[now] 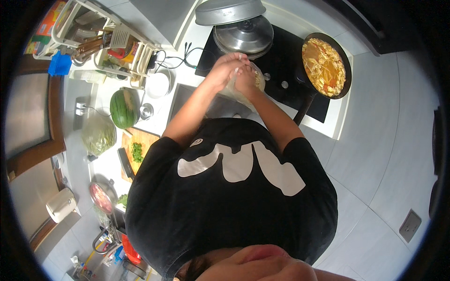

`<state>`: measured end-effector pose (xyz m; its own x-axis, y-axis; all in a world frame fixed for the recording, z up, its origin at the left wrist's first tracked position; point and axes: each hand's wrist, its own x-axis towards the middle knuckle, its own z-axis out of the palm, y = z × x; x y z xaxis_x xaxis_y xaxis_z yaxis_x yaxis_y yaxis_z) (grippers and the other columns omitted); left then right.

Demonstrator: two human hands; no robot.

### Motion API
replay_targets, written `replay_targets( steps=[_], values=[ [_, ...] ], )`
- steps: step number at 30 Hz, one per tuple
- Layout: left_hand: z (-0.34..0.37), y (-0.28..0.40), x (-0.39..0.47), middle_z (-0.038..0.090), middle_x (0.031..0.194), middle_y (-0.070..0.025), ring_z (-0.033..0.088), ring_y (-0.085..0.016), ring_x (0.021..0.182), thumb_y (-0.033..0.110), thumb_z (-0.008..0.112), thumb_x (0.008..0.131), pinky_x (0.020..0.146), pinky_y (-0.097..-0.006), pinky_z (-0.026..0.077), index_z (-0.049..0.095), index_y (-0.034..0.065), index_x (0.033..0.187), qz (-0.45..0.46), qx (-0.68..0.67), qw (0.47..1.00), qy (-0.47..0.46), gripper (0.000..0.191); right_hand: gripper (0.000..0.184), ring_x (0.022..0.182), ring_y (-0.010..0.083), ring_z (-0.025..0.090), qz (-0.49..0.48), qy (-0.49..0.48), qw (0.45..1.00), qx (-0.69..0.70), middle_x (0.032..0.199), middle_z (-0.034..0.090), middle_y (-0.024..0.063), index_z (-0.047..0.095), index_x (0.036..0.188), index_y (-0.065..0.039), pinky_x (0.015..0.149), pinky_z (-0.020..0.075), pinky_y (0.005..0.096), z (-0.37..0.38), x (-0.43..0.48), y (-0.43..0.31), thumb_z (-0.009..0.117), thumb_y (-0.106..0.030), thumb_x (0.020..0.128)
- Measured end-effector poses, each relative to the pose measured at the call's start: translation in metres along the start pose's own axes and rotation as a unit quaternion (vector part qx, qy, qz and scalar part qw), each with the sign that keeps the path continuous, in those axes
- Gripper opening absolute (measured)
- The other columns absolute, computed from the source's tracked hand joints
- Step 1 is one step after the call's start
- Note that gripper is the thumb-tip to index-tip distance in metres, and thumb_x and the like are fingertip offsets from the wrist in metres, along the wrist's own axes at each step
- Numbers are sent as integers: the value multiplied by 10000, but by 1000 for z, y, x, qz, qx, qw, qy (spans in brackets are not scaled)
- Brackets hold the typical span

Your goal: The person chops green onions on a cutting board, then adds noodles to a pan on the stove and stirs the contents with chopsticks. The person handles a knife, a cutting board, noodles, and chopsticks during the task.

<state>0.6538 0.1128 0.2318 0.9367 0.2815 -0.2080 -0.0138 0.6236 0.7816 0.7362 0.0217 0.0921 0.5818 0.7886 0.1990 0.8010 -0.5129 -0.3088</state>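
Observation:
A clear plastic bag point(242, 100) with pale contents, perhaps noodles, lies at the hob's near edge. My left hand point(223, 68) pinches the bag's gathered top, fingertips close to my other hand. My right hand point(247, 80) holds the bag just beside it, with fingers curled over the plastic. Beyond them a metal lid point(246, 35) covers a pot on the black hob point(284, 52), and a second large metal lid or pan point(230, 12) leans over it. To the right, a dark frying pan point(348, 70) holds soupy yellow food with egg-like and red pieces.
The frying pan's handle point(305, 107) points towards me. Left of the hob are black cables point(184, 59), a white bowl point(157, 85), a watermelon point(123, 109) and a bag of greens point(99, 135). A knife point(125, 163) lies by chopped greens on a wooden board point(149, 137).

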Motion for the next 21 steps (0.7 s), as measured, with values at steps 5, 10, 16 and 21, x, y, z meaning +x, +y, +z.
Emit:
replay_targets(
  steps=[5,10,16,21],
  values=[
    [-31,11,0,603,971,-98,539,-95,694,24,501,862,652,-199,455,522,-33,1077,0,9,1000,10,223,301,941,321,561,-51,-126,986,96,1011,592,161,608,971,-31,822,450,393,-21,13,5,607,-187,714],
    [-43,13,-7,606,969,-67,559,-67,755,52,515,873,701,-174,465,543,-4,1079,-13,55,998,16,216,412,866,309,603,-3,-177,960,216,922,615,165,632,906,-28,735,479,393,-67,20,18,674,-278,581],
    [-44,7,-6,612,958,-45,557,-56,771,74,539,868,717,-169,466,560,13,1063,-21,65,996,55,206,372,847,323,593,-12,-150,982,113,874,615,158,622,870,-35,745,474,399,-78,13,18,674,-255,576],
    [-46,5,-6,613,960,-40,553,-53,774,89,552,866,725,-172,458,571,29,1058,-18,75,995,62,202,340,882,333,583,-58,-57,991,108,946,602,168,613,858,-25,762,468,412,-78,12,9,673,-226,590]
  ],
)
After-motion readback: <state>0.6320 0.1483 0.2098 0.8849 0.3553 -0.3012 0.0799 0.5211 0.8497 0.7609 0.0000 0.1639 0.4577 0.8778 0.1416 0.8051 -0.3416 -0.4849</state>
